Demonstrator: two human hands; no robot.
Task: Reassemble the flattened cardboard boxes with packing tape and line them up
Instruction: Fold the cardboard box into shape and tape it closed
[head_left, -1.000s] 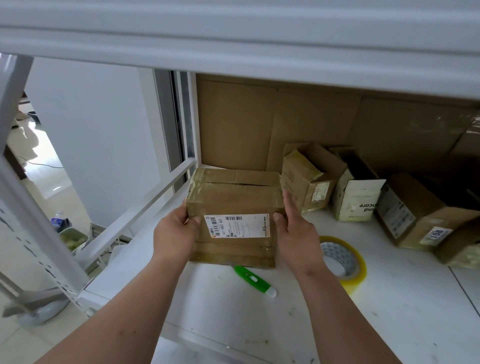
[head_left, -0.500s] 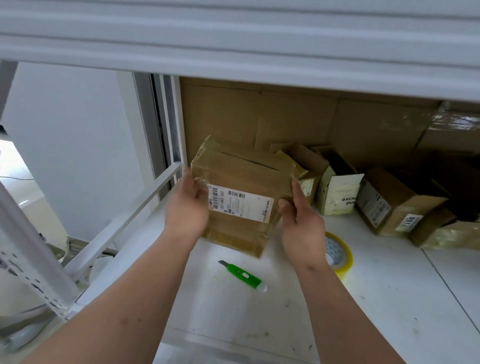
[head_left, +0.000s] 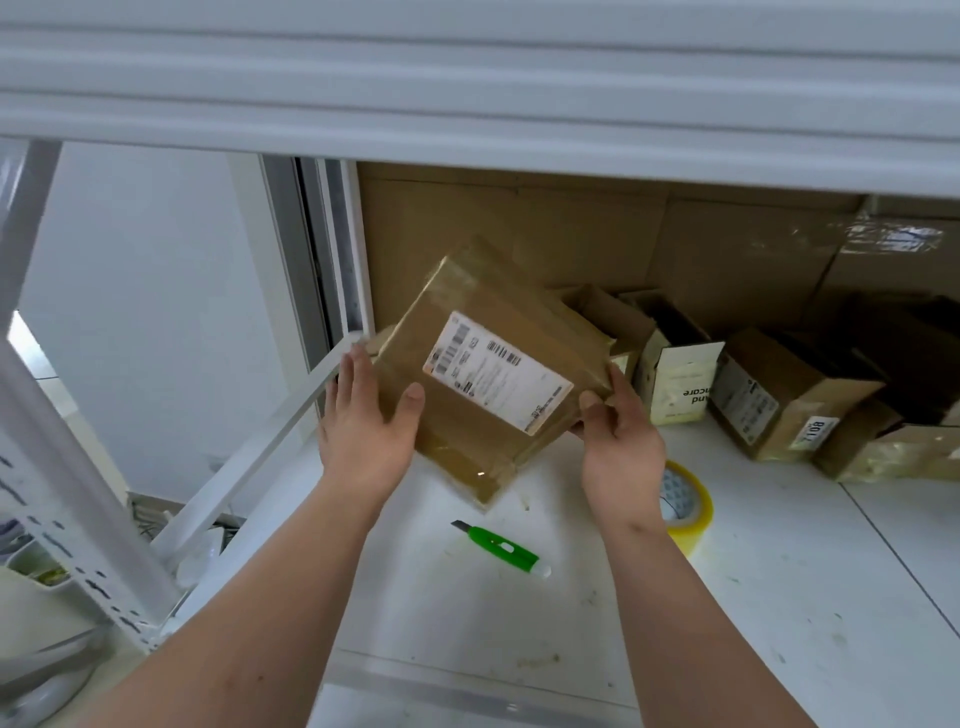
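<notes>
A taped brown cardboard box (head_left: 457, 415) with a white shipping label hangs tilted above the white shelf (head_left: 779, 571), its label turned clockwise. My left hand (head_left: 363, 426) holds its left side, thumb on the front face and fingers along the edge. My right hand (head_left: 618, 436) grips its right corner between thumb and fingers. A roll of yellowish packing tape (head_left: 685, 501) lies on the shelf just right of my right wrist. Along the back stand other boxes: a white one (head_left: 675, 379) and a brown one (head_left: 779, 400) with labels.
A green utility knife (head_left: 501, 548) lies on the shelf below the held box. Flat cardboard sheets (head_left: 519, 234) lean against the back. A white rail (head_left: 249, 457) and a perforated upright (head_left: 67, 499) bound the left side; an upper shelf (head_left: 467, 78) hangs overhead.
The box has come up off the shelf and rotated clockwise, tilting further. Both hands stayed on its sides and rose with it.
</notes>
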